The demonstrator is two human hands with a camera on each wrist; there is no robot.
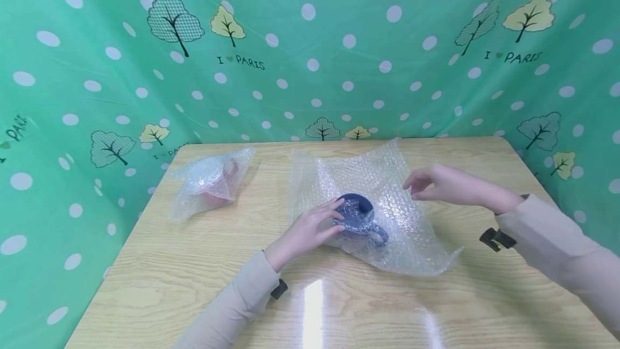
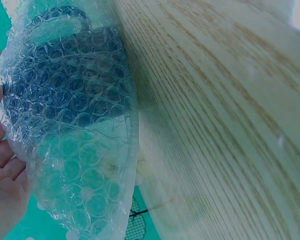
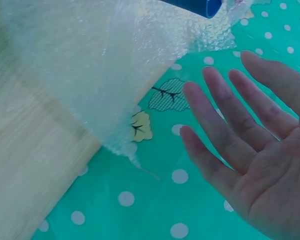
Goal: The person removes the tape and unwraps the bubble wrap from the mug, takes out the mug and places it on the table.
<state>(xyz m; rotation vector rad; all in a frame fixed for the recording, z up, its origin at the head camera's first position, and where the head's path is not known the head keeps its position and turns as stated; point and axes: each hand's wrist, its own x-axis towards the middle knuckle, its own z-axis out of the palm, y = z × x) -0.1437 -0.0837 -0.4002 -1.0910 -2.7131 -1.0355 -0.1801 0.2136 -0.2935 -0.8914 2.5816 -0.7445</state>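
A dark blue mug (image 1: 358, 206) sits on a sheet of clear bubble wrap (image 1: 315, 176), its handle toward the lower right. Part of the sheet is folded up over the mug's near side and handle. My left hand (image 1: 310, 228) holds the mug and this wrap from the left, fingers by the rim and thumb lower down. The left wrist view shows the mug's dark side through the bubbles, beside the fingers (image 2: 0, 155). To the right, my right hand (image 1: 438, 185) hovers over the sheet's right edge with fingers spread and nothing in them.
On the left of the wooden table (image 1: 160, 273) lies a pinkish object (image 1: 223, 185) wrapped in bubble wrap. A green dotted curtain (image 1: 290, 42) with tree prints hangs behind and along the sides. The sheet's near right corner (image 1: 450, 257) points toward the right forearm.
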